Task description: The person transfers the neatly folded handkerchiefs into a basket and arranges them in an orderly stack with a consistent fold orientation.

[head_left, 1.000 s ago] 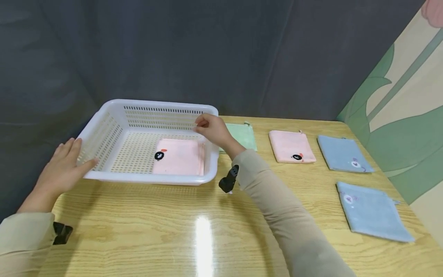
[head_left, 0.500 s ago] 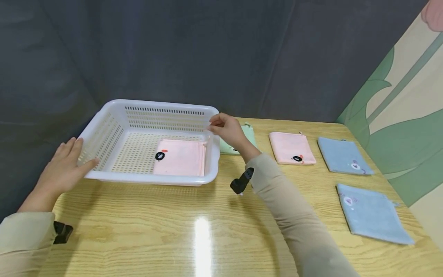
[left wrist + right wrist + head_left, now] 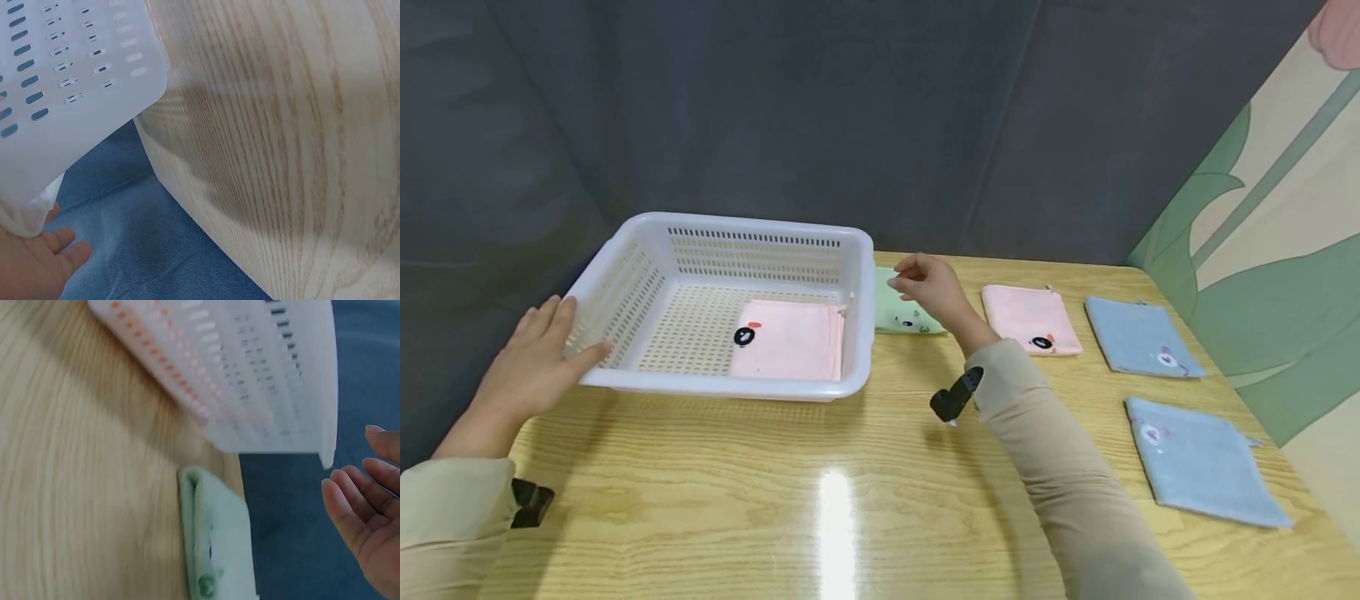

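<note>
A white plastic basket with slotted walls stands at the back left of the table. Inside it, at its right end, lies a folded pink hand towel with a black and red motif. My left hand rests at the basket's left front corner, fingers straight along the wall and thumb over the rim. Above a folded green hand towel, right of the basket, hovers my right hand, its fingers loosely bent and nothing between them. The right wrist view shows this hand apart from the basket wall.
Farther right lie another pink towel and two blue towels, one at the back and one nearer. A dark curtain hangs behind the wooden table. A painted wall borders the right side.
My right hand has moved right, from over the basket's right end to above the green towel. My left hand and the basket stay in place.
</note>
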Demonstrator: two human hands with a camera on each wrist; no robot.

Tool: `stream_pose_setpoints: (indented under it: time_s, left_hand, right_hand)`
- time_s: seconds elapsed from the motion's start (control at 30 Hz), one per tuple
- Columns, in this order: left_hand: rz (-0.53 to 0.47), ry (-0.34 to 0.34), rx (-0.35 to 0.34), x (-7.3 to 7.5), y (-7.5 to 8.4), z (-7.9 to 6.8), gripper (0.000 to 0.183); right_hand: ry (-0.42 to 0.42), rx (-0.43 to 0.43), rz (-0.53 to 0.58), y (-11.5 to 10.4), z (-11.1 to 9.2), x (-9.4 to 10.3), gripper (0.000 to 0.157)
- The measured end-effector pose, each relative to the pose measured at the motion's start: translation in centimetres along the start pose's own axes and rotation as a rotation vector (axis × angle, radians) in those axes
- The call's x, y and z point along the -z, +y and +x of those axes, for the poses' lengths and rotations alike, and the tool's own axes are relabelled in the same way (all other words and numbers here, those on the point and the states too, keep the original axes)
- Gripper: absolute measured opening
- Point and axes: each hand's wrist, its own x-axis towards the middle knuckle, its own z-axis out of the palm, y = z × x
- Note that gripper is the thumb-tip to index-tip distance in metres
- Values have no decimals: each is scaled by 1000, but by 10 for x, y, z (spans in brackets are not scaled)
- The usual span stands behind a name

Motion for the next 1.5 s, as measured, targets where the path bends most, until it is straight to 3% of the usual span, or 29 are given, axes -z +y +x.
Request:
stream_pose_setpoints:
  time_s: [0.53,1.17,1.5]
  left_hand:
    - [-16,-5,-1,3,1,0,79]
    - [1,-7,-5,4,3,0,78]
    - [8,0,-5,3,4,0,78]
  right_hand:
    - [-2,-128,9,39,-10,31,36]
    - [20,-258,-105,64,-13,41,38]
    - [25,-281,-178,76,-13,42,39]
